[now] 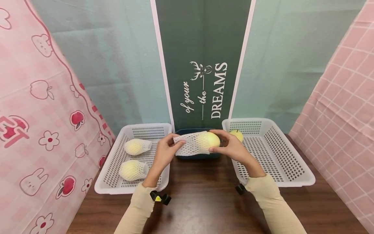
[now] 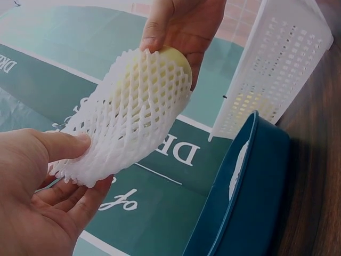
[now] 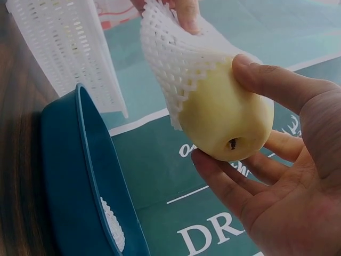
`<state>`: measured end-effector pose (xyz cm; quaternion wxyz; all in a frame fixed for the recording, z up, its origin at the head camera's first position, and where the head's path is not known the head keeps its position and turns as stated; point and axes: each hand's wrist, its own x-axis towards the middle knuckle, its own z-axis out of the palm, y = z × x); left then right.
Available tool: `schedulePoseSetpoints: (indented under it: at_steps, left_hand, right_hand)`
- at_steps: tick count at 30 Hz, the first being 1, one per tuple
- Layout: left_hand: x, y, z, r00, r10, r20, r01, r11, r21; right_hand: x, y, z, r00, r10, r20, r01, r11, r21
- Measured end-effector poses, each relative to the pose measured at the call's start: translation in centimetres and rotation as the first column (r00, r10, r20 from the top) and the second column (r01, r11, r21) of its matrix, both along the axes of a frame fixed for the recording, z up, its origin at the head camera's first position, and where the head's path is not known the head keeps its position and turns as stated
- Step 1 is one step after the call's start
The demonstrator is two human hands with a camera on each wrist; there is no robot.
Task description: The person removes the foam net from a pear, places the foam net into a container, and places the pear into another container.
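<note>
A pale yellow pear (image 3: 229, 114) is partly inside a white foam net sleeve (image 2: 133, 106), held above the table. My left hand (image 1: 166, 150) pinches the sleeve's gathered left end between thumb and fingers. From the other side my right hand (image 1: 233, 148) grips the pear's bare end, thumb on top and fingers beneath. The net covers one part of the fruit; the end nearest my right palm is uncovered. Behind and below the hands stands a dark blue bin (image 2: 250, 186), with another white foam net (image 3: 113, 224) visible inside.
The left white basket (image 1: 102, 182) holds two netted pears (image 1: 135, 147). In the right white basket (image 1: 304, 182), one bare pear (image 1: 237, 135) with a stem lies near the left wall. Brown wooden table (image 1: 193, 201) in front; patterned cloths hang around.
</note>
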<state>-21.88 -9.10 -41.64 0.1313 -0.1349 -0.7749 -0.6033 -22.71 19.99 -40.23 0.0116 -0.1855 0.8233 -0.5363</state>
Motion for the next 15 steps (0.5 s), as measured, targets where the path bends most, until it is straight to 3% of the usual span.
schedulePoseSetpoints:
  at_steps: [15]
  left_hand:
    - [-0.30,0.18,0.16,1.000,0.025,0.008,-0.025,1.000,-0.003]
  right_hand:
    - [-0.54,0.41,-0.23,1.000,0.018,0.010,-0.017,0.999,-0.035]
